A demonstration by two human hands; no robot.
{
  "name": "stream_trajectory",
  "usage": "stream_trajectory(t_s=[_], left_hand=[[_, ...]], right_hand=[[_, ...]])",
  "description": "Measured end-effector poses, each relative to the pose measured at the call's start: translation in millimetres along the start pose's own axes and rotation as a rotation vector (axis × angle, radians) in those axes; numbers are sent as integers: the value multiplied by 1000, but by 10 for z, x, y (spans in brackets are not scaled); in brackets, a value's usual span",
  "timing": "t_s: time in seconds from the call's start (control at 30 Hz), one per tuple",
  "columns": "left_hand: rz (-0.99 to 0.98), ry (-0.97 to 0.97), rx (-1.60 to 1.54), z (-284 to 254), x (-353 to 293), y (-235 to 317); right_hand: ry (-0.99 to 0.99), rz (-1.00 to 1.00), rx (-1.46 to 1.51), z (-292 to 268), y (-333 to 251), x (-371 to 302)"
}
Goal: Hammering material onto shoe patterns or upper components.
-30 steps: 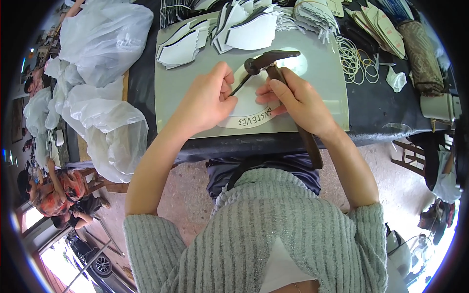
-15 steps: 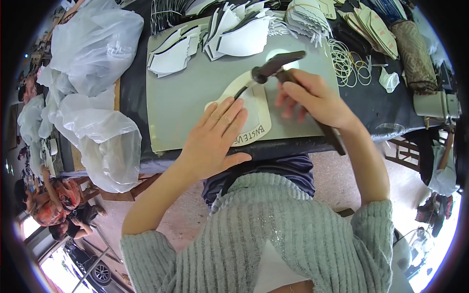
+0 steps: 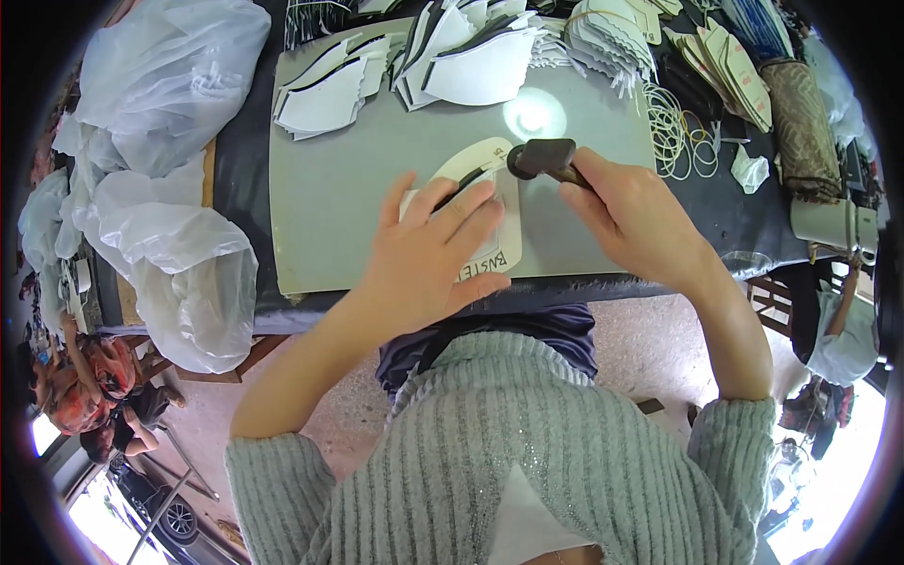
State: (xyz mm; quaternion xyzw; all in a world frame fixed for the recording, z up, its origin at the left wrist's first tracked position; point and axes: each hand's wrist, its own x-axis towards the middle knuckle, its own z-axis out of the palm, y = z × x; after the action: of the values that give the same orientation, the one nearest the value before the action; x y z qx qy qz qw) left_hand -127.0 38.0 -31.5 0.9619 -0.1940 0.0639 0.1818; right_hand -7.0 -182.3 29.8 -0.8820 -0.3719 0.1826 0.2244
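Observation:
My right hand (image 3: 640, 217) grips a hammer (image 3: 548, 156) by its handle, and its dark head hangs over the upper right edge of a cream pattern template (image 3: 509, 221). Dark lettering runs along the template's near end. On the template lies a white piece with a black strip (image 3: 474, 176) along its upper edge. My left hand (image 3: 424, 254) rests over that piece with its fingers spread, hiding most of it. Both template and piece lie near the front edge of a grey-green board (image 3: 330, 207).
Stacks of white cut pieces with black edges (image 3: 485, 68) line the board's far side. Right of it are a coil of pale cord (image 3: 670, 132), a crumpled white scrap (image 3: 750, 169) and a patterned roll (image 3: 800, 127). Large clear plastic bags (image 3: 174, 80) bulge at the left.
The hammer head has turned and come down toward the template, the handle swinging round with my right hand. My left fingers have lifted and curled slightly over the piece.

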Motion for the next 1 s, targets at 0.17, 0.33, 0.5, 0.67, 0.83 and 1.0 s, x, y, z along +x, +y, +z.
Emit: stream_trajectory(t_s=[0.17, 0.33, 0.5, 0.67, 0.83, 1.0], left_hand=[[72, 244, -60, 33, 26, -219], [136, 193, 106, 10, 73, -203], [97, 174, 119, 54, 82, -86], [31, 200, 28, 90, 13, 67], [-60, 326, 80, 107, -112, 116], [-133, 213, 98, 74, -62, 127]], right_hand=[[23, -22, -47, 117, 123, -54], [70, -47, -104, 166, 79, -46], [132, -99, -100, 160, 54, -13], [163, -111, -88, 54, -100, -24], [86, -158, -164, 34, -164, -43], [-81, -128, -298, 101, -131, 39]])
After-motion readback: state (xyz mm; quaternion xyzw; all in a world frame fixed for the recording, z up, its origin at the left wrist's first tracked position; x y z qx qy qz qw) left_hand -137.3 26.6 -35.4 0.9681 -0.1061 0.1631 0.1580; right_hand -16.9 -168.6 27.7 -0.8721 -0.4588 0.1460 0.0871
